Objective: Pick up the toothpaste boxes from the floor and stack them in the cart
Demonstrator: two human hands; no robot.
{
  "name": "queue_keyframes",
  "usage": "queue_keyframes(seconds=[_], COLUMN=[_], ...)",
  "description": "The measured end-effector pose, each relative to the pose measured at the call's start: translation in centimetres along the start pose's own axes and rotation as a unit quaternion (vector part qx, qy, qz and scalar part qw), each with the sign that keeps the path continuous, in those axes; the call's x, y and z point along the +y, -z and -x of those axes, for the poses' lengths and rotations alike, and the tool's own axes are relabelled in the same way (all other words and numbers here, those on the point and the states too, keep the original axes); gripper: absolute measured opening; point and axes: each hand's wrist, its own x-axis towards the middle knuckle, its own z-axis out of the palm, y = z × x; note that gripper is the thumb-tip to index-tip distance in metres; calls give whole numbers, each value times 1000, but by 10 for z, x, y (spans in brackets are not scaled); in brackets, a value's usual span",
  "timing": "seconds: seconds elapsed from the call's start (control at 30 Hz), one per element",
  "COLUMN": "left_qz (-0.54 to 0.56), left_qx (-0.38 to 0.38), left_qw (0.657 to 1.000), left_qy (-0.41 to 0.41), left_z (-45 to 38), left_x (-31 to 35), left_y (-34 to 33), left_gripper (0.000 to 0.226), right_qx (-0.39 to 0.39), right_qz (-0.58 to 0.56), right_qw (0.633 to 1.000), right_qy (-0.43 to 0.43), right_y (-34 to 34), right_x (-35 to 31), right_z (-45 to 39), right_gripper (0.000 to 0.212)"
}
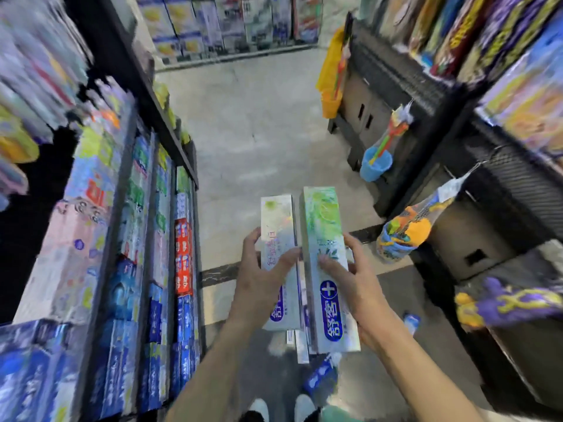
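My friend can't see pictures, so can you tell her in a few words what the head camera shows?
Two hands hold toothpaste boxes over a shop aisle floor: the left hand grips a silver box, the right hand a green-topped box. More boxes lie on the floor below, by shelves of toothpaste.

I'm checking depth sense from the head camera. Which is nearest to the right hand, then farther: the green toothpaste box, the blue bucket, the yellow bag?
1. Green toothpaste box, held in the right hand.
2. Blue bucket, ahead on the right shelf.
3. Yellow bag, farthest up the aisle.
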Motion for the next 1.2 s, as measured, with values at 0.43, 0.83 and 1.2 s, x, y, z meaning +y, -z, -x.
queue_keyframes(seconds=[0.43,0.83,1.2], left_qz=[-17,-96,-147], left_qx=[-219,-571,-713], left_qw=[974,814,683], left_qy=[-57,-51,-55], left_z=[0,79,254], left_x=[67,43,-30], left_y=[-71,-160,-206], left_gripper=[42,48,48], right_qx=[222,601,757], right_qz=[-61,-178,-279], right_qw=[965,761,554], right_qy=[124,167,204], right_y=[23,11,18], right_x=[-48,6,108], right_z=[70,233,400], right_gripper=[66,56,51])
